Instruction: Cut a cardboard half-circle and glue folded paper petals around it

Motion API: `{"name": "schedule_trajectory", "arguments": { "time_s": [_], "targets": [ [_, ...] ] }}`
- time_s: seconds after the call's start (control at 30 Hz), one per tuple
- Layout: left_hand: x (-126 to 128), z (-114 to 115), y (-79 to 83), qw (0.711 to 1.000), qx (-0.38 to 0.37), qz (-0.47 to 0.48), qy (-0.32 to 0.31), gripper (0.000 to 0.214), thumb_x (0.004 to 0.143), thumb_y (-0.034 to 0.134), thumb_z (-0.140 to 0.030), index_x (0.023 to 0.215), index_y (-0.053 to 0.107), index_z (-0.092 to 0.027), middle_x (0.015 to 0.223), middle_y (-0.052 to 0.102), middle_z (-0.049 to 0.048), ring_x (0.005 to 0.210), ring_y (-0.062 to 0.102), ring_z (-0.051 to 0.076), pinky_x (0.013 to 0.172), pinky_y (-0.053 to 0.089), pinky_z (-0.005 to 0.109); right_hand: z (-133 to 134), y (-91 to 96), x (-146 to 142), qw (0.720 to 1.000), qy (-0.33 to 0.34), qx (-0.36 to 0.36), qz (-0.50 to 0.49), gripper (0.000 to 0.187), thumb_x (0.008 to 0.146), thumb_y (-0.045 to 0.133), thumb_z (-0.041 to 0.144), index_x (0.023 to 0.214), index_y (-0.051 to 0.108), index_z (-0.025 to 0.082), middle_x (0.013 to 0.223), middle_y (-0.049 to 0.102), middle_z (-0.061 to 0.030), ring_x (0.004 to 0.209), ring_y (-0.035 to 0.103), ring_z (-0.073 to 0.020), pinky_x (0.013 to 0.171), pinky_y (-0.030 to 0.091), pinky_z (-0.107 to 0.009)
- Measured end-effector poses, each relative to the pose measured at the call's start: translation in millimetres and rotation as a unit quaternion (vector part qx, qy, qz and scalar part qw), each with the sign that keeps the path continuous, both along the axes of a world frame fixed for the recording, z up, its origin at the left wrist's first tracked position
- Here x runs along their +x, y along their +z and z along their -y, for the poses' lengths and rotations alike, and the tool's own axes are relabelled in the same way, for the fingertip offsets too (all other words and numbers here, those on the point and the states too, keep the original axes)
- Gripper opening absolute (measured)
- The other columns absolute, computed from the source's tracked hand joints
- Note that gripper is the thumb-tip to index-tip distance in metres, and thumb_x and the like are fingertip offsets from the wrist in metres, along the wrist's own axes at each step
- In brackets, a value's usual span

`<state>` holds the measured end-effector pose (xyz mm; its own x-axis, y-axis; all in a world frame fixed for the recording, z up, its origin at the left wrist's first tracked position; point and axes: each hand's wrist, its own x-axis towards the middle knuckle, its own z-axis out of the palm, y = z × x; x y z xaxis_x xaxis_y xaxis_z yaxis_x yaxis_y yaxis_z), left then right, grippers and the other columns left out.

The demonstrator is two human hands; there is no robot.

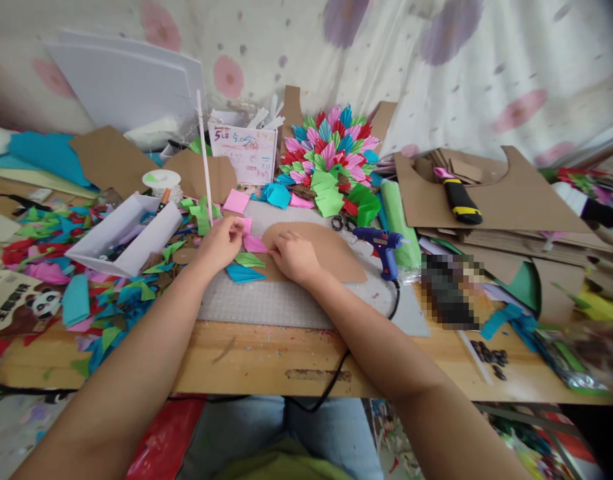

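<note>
A leaf-shaped piece of brown cardboard (331,247) lies on the grey cutting mat (266,307). My right hand (297,257) rests over its left part, fingers bent and pressed at the tip of a pink paper piece (255,245). At the left, my left hand (219,245) has its thumb and fingers pinched together at a second pink paper piece (247,225); the exact grip is partly hidden. Between the hands, a green paper piece (250,259) and a blue paper piece (245,273) lie at the cardboard's left end.
A blue glue gun (385,250) stands right of the cardboard, its cord running off the table edge. Behind are scissors (343,221), a green paper roll (400,227) and a colourful pleated-paper piece (331,143). A white box (126,233) stands left among paper scraps.
</note>
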<state>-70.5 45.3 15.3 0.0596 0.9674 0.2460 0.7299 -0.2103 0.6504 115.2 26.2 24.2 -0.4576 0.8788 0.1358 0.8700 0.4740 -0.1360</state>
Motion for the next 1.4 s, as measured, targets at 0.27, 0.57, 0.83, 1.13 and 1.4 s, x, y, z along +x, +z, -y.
{"name": "schedule_trajectory", "arguments": {
  "time_s": [0.27,0.57,0.83,1.13,1.4],
  "targets": [
    [-5,-5,-9.3,0.991,0.128,-0.042,0.007,0.03,0.069,0.048,-0.003,0.094,0.056,-0.019,0.113,0.054,0.009,0.115,0.049,0.021,0.1,0.041,0.037,-1,3.3,0,1.0,-0.008,-0.024,0.011,0.02,0.088,0.048,0.027,0.096,0.063,0.016,0.105,0.064,-0.0097,0.096,0.057,-0.0211,0.075,0.043,-0.029],
    [0,0,-0.3,0.99,0.127,-0.034,-0.055,0.014,0.075,0.053,-0.018,0.087,0.06,-0.019,0.1,0.056,0.0053,0.101,0.054,0.019,0.09,0.047,0.035,-1,4.4,-1,0.999,-0.008,-0.02,0.032,0.023,0.089,0.046,0.029,0.099,0.062,0.016,0.104,0.064,-0.01,0.095,0.058,-0.022,0.073,0.044,-0.028],
    [-2,-2,-2.7,0.993,0.094,-0.054,-0.05,0.012,0.076,0.052,-0.016,0.084,0.061,-0.017,0.094,0.062,0.0063,0.094,0.056,0.02,0.088,0.046,0.037,2,10.0,-1,0.998,-0.012,-0.038,0.041,0.025,0.089,0.044,0.027,0.101,0.062,0.015,0.106,0.064,-0.0116,0.097,0.058,-0.0223,0.074,0.044,-0.028],
    [-1,-1,-1.8,0.994,0.086,-0.046,-0.054,0.013,0.076,0.051,-0.017,0.083,0.061,-0.018,0.093,0.061,0.005,0.092,0.056,0.019,0.086,0.046,0.035,0,5.6,3,0.999,-0.008,-0.036,0.016,0.021,0.089,0.047,0.028,0.098,0.063,0.018,0.106,0.064,-0.0103,0.097,0.058,-0.021,0.074,0.043,-0.028],
    [3,3,1.7,0.991,0.07,-0.065,-0.093,0.01,0.075,0.054,-0.021,0.081,0.062,-0.019,0.091,0.06,0.0043,0.097,0.054,0.02,0.09,0.043,0.036,1,5.0,6,0.999,-0.001,-0.032,-0.026,0.019,0.086,0.051,0.027,0.096,0.065,0.018,0.102,0.065,-0.0072,0.094,0.058,-0.0193,0.073,0.042,-0.026]
  ]
}}
